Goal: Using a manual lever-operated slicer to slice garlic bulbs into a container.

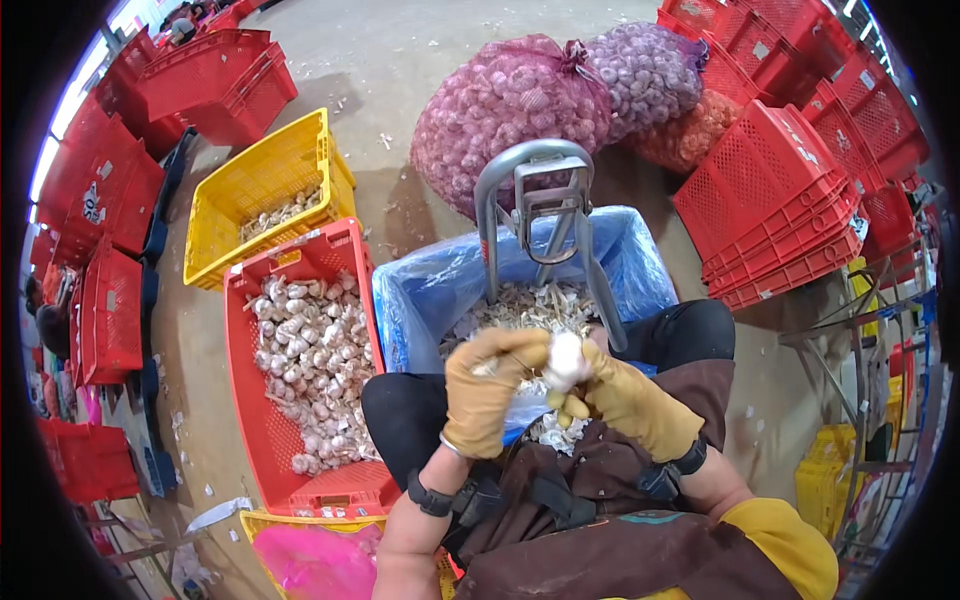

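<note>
In front of my lap, a white garlic bulb (567, 358) sits in the gloved fingers of my right hand (640, 402). My left hand (490, 388), in a matching tan glove, has curled fingers with the tips against the bulb's left side. Motion blurs the bulb and the fingertips a little. Below the hands stands a bin lined with blue plastic (410, 300), and loose papery garlic skins (520, 305) lie in it. A grey metal frame with a curved top (540, 150) rises from the bin. To the left, a red crate (245, 390) holds many whole garlic bulbs (310, 360).
A yellow crate (225, 205) with some garlic scraps stands beyond the red one. Full mesh sacks (510, 105) sit ahead. Stacked red crates (765, 195) are at right, more red crates (215, 85) at far left. A pink bag (320, 562) lies at lower left.
</note>
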Available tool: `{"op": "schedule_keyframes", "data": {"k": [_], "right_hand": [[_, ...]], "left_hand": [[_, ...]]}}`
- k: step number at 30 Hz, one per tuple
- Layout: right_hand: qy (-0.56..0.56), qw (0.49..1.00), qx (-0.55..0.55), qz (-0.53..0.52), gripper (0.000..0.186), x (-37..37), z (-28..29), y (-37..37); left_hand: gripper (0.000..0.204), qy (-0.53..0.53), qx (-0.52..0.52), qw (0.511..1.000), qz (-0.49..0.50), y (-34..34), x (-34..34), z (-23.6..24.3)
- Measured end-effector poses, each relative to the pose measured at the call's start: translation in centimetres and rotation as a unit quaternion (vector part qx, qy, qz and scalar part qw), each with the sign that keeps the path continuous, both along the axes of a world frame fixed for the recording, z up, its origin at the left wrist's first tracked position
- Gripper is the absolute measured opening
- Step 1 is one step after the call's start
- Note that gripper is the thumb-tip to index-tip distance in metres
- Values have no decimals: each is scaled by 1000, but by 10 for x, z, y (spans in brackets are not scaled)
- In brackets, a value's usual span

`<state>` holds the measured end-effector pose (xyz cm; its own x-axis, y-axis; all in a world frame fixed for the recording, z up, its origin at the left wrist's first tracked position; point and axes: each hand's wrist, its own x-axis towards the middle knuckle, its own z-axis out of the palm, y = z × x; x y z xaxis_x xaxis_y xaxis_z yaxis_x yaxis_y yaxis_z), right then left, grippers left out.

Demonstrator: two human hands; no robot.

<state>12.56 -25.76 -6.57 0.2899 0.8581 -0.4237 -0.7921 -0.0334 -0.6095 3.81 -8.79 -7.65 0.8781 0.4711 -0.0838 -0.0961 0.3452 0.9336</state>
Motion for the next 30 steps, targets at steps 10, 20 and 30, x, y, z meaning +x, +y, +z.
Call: {"op": "schedule_keyframes", "data": {"k": [10, 20, 30], "right_hand": [[-299, 952, -24, -59, 115, -11, 1, 34], [-310, 943, 14, -117, 58, -22, 10, 26], [-484, 870, 15, -94, 59, -6, 10, 1]], "left_hand": [[16, 26, -129, 990, 42, 16, 1, -12], [13, -146, -155, 961, -178, 32, -16, -12], [58, 32, 44, 989, -138, 36, 1, -34]]}}
